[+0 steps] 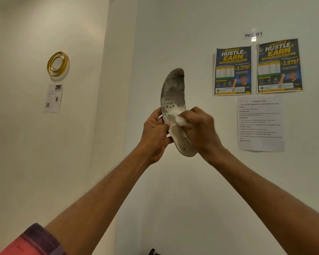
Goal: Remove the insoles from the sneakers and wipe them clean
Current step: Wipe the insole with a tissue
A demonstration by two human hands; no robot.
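Two hands: both up in the air in front of a plain white wall, bare forearms reaching in from the bottom of the view.
Left grip: closed on the left edge of a curved, grubby grey-and-white foam insole, about halfway down it, fingers curled round the rim.
Right grip: bunched tight round a small white wad of cloth or tissue (can't tell which, tbh), which is pushed right against the face of the insole at its middle.
Insole: off the ground, held between the two hands, standing roughly upright. The wide end points up and bends over to the right, and the narrow end hangs down between the wrists. Top half is grey with dark blotches; the bit around the wad and below it looks way whiter.
Sleeve: red-and-purple checked cuff on the left arm, bottom left corner.
Wall, right side: two blue-and-yellow "Hustle & Earn" posters side by side, a little "WS-01" label above them, and a white printed task sheet below.
Wall, left side: a shiny gold ring ornament with a small printed paper stuck under it.
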